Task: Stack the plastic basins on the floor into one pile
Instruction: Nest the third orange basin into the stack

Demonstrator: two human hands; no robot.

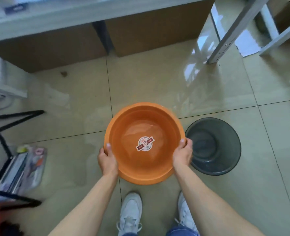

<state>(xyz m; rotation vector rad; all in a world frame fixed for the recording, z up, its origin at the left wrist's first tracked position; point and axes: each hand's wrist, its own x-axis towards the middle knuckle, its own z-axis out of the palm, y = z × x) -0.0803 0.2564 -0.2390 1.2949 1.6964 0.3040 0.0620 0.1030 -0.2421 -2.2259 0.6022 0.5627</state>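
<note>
An orange plastic basin [144,126] with a round sticker on its bottom is held above the tiled floor, mouth up, in front of me. My left hand [107,160] grips its near-left rim, thumb over the edge. Gripping the near-right rim the same way is my right hand [183,154]. A dark grey basin [215,147] sits upright on the floor just to the right of the orange one, partly behind my right hand.
Cardboard boxes [151,29] stand under a shelf at the back. A metal rack leg [225,40] rises at the back right. A black frame [3,137] and a pouch of small items [26,167] lie at the left. My white shoes [130,212] are below.
</note>
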